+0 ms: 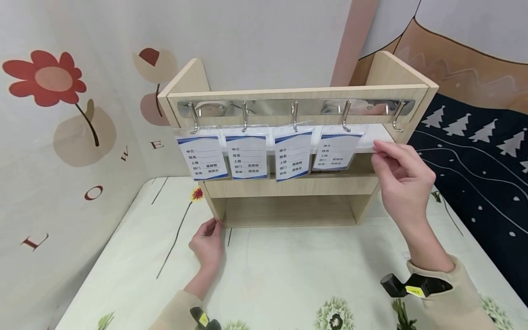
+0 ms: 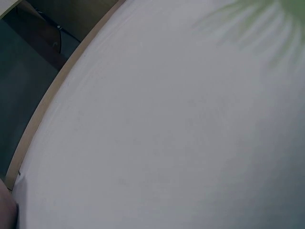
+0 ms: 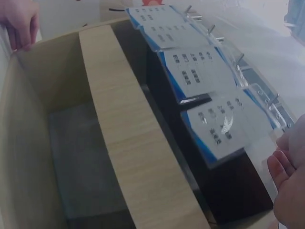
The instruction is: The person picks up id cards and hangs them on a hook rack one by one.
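Observation:
A pale wooden shelf unit [image 1: 288, 187] stands on a cloth-covered table. Four clear-sleeved name badges with blue borders hang in a row from its hooks; the rightmost badge [image 1: 335, 149] is closest to my right hand [image 1: 406, 181]. That hand's thumb and index finger pinch the front edge of the white panel [image 1: 377, 132] behind the badges, near the bare end hook [image 1: 398, 115]. Low on the left, my left hand [image 1: 209, 243] holds the bottom front corner of the unit's side. In the right wrist view, the left hand [image 3: 20, 21] shows at that corner.
A metal hook rail [image 1: 272, 107] runs along the unit's upper front board. Flower-printed cloth [image 1: 288, 266] covers the table. A white curtain [image 1: 268, 46] hangs behind, and a dark tree-patterned cloth [image 1: 474, 151] lies to the right. A table edge [image 2: 52, 90] shows in the left wrist view.

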`<state>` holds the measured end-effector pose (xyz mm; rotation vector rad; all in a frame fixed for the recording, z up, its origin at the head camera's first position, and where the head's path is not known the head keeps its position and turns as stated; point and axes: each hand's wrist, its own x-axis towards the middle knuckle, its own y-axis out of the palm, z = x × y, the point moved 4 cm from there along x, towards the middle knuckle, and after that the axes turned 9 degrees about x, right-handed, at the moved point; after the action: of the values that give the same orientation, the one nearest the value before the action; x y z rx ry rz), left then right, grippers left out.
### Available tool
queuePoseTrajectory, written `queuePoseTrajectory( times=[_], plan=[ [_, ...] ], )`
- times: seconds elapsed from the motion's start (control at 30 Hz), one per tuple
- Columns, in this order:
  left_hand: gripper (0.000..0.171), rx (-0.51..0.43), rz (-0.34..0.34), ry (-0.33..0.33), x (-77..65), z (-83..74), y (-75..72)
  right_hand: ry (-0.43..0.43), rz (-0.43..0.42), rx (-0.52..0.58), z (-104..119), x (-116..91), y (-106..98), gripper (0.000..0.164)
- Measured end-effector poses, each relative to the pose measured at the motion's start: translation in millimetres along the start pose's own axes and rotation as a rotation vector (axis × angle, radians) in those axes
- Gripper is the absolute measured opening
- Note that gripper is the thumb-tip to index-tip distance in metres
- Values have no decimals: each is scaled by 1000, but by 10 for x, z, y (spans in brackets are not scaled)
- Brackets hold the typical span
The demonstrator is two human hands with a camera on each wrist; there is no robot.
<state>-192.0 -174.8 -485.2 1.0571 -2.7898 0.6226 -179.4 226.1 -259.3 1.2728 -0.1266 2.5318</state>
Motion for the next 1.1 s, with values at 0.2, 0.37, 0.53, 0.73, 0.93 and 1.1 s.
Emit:
queuePoseTrajectory(
  times=[0.2, 0.37, 0.53, 0.73, 0.93, 1.1],
  plan=[
    [17, 7, 5, -6, 1, -4, 0, 75, 35, -84, -86, -98, -195, 31],
    [16, 13, -4, 4, 1, -3, 4, 121, 83, -137, -142, -178, -374, 34],
    [17, 17, -5, 7, -1, 10, 7, 226, 131, -212, -209, -282, -566, 36],
    [17, 3, -4, 2, -12, 10, 7, 306, 214, -265, -365, -432, -846, 38],
    [17, -6, -9, 8, -16, -4, 1, 407, 415, -349, -590, -658, -1175, 41],
    [17, 2, -7, 16, -11, -7, 2, 478, 588, -389, -771, -863, -1395, 44]
  ],
)
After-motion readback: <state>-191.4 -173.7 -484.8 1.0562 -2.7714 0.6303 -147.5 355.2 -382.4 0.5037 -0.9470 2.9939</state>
